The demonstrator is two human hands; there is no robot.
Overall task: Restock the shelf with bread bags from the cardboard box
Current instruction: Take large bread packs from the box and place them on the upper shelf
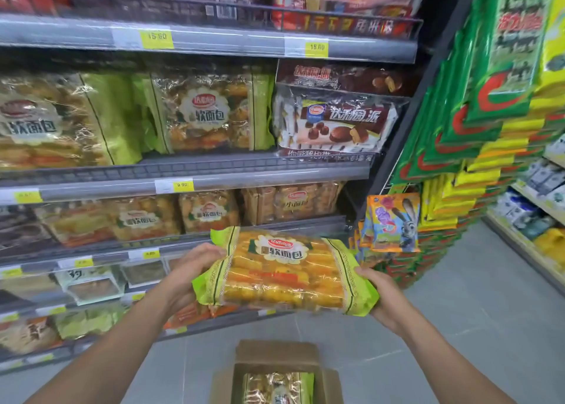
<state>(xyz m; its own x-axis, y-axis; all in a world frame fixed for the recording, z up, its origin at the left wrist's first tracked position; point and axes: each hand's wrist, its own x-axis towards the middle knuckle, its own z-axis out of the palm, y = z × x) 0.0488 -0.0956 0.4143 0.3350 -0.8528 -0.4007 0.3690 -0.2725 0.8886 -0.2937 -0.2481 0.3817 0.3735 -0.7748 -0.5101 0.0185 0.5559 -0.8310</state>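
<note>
A shop is shown by stocked shelves [195, 171] at ten o'clock, yellow price tags [156, 39], and hanging snack packets [489, 98] at two o'clock.

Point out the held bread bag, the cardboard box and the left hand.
held bread bag [284, 272], head view, on its clear middle panel.
cardboard box [276, 353], head view, on its far flap.
left hand [194, 267], head view, back of the hand.

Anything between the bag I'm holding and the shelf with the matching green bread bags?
Nothing visible blocks the way. The bread bag, held by the left hand and right hand, has open air up to that shelf. Only its low front rail must be cleared, and bare shelf shows before the middle green bag.
</note>
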